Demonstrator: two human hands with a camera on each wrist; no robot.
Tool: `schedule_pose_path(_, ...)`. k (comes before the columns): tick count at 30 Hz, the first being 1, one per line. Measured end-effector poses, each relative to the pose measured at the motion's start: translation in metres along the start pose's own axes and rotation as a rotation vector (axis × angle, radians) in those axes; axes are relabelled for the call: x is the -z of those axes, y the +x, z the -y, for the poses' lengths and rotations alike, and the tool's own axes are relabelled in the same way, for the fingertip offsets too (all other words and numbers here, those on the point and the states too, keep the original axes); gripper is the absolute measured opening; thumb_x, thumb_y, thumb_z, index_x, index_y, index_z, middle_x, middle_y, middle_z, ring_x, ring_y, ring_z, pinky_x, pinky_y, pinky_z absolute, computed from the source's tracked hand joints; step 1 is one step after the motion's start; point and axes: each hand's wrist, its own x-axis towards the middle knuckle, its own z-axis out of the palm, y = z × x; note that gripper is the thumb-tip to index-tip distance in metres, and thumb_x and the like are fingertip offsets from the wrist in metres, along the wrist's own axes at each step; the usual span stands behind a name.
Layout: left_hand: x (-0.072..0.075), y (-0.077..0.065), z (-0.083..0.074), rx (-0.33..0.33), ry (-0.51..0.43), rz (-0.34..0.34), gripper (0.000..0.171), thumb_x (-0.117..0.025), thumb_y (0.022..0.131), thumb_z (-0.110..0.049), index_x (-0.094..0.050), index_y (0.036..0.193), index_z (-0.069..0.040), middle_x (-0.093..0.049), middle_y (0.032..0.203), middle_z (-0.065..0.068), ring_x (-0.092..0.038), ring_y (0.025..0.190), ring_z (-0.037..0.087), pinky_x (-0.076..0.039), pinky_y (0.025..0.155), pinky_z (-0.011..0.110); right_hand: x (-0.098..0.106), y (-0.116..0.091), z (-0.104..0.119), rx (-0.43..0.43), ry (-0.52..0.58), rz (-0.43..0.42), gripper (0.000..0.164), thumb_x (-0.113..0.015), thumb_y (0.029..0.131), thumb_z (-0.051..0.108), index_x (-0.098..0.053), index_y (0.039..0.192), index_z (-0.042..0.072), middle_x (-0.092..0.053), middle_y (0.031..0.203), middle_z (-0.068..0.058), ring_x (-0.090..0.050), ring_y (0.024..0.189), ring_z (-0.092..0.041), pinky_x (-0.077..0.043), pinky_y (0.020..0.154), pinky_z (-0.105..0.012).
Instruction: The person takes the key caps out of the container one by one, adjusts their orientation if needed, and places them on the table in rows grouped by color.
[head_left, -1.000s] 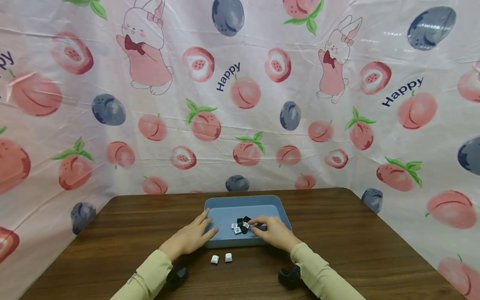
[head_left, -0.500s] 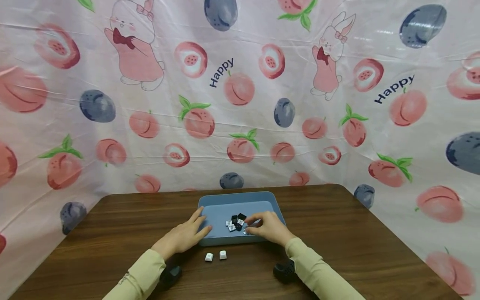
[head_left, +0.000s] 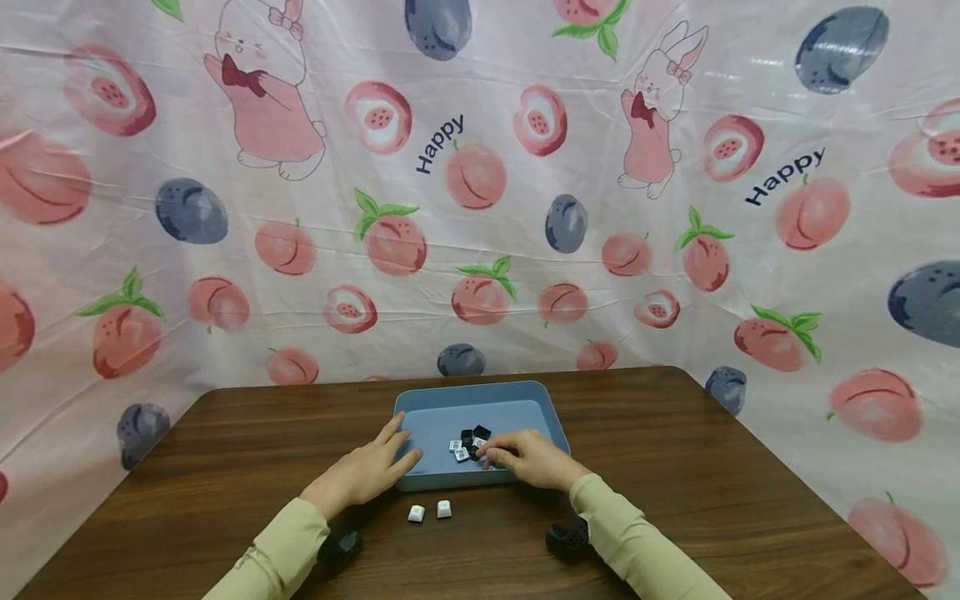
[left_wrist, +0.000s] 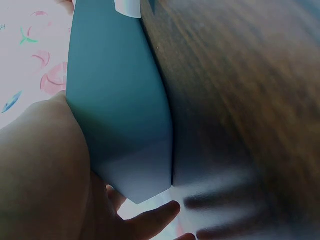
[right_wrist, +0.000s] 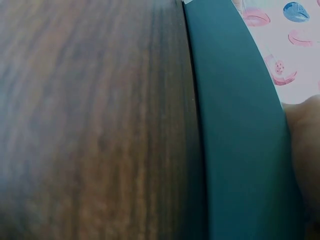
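A shallow blue tray [head_left: 390, 479] stands on the wooden table, with a small cluster of black keycaps [head_left: 482, 432] and white keycaps [head_left: 461, 455] in it. My left hand [head_left: 363, 475] lies at the tray's left front corner, fingers spread and mostly straight. In the left wrist view, the left fingers [left_wrist: 155, 220] extend past the end of the tray wall. Over the tray's front right side my right hand [head_left: 536, 460] reaches in, thumb and index finger close together at the cluster. I cannot tell whether they pinch a keycap.
Two white keycaps, one on the left [head_left: 416, 513] and one on the right [head_left: 444, 509], sit on the table [head_left: 480, 554] in front of the tray. Black wrist devices hang under both sleeves. A fruit-and-rabbit printed curtain [head_left: 480, 208] surrounds the back and sides.
My right hand's fingertips have moved left to the cluster, from beside it. A dark piece seen at those fingers one second ago no longer shows. My left hand stays at the tray corner.
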Motion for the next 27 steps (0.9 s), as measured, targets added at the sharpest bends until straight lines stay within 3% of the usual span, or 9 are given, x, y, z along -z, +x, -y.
schedule_pose_path(9, 0.0, 0.0, 0.0, -0.004, 0.006, 0.004, 0.067, -0.044, 0.107, -0.049, -0.043, 0.153, -0.001, -0.015, 0.17, 0.015, -0.054, 0.129, 0.051, -0.041, 0.106, 0.065, 0.004, -0.003, -0.003, 0.028, -0.008, -0.003, 0.027, -0.059, 0.104, 0.031, -0.077, 0.114, 0.013, -0.076, 0.1, 0.003, -0.058, 0.074, -0.003, -0.047, 0.067, -0.023)
schedule_pose_path(16, 0.0, -0.001, -0.002, -0.009, -0.004, 0.006, 0.065, -0.046, 0.107, -0.047, -0.044, 0.152, 0.001, -0.016, 0.17, 0.016, -0.055, 0.128, 0.051, -0.042, 0.105, 0.066, 0.009, -0.006, -0.002, 0.04, 0.048, 0.002, 0.023, -0.066, 0.101, 0.031, -0.081, 0.104, 0.014, -0.077, 0.102, 0.001, -0.066, 0.084, -0.004, -0.053, 0.075, -0.024)
schedule_pose_path(21, -0.001, 0.001, -0.001, -0.009, 0.005, 0.001, 0.066, -0.045, 0.107, -0.048, -0.044, 0.152, 0.0, -0.016, 0.17, 0.015, -0.056, 0.128, 0.05, -0.042, 0.106, 0.064, 0.012, -0.008, -0.003, -0.012, 0.167, 0.019, 0.017, -0.075, 0.094, 0.028, -0.08, 0.104, 0.014, -0.074, 0.104, 0.002, -0.068, 0.087, -0.01, -0.056, 0.077, -0.026)
schedule_pose_path(27, 0.0, 0.001, -0.001, -0.009, 0.008, -0.007, 0.066, -0.045, 0.107, -0.048, -0.044, 0.152, 0.0, -0.017, 0.17, 0.016, -0.055, 0.129, 0.051, -0.042, 0.106, 0.065, 0.015, -0.008, -0.004, -0.034, 0.272, -0.038, 0.023, -0.078, 0.092, 0.019, -0.076, 0.11, 0.005, -0.073, 0.103, -0.008, -0.066, 0.087, -0.014, -0.055, 0.078, -0.026)
